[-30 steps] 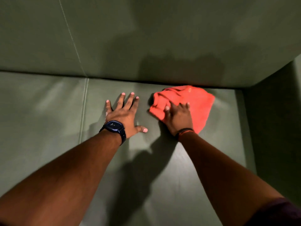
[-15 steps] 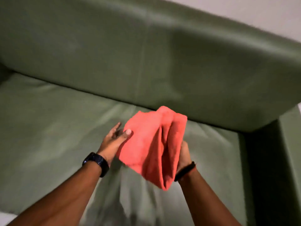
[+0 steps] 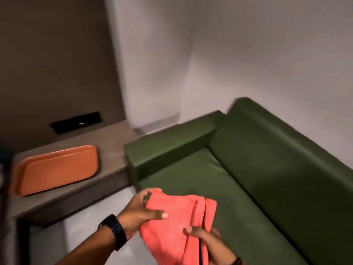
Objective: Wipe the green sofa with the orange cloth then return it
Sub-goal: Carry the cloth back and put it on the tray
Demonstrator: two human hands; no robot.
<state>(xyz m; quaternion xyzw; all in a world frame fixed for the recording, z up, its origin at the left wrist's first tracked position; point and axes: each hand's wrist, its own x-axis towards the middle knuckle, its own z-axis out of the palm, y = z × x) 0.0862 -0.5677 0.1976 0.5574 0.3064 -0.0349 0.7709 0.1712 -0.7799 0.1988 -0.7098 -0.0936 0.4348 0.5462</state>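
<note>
Head cam: left hand (image 3: 140, 208) & right hand (image 3: 205, 238) both pinch cloth (image 3: 172, 226) off sofa (image 3: 248, 169), prob. folding it for tray (image 3: 55, 169).

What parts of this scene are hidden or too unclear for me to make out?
- Right hand, head view: mostly covered by the folded orange cloth; its wrist is cut by the bottom edge.
- Green sofa: its right end runs off the frame.
- Black wall panel: its small light marking is too small and blurred to read.
- Orange plastic tray: motion blur softens its rim.
</note>
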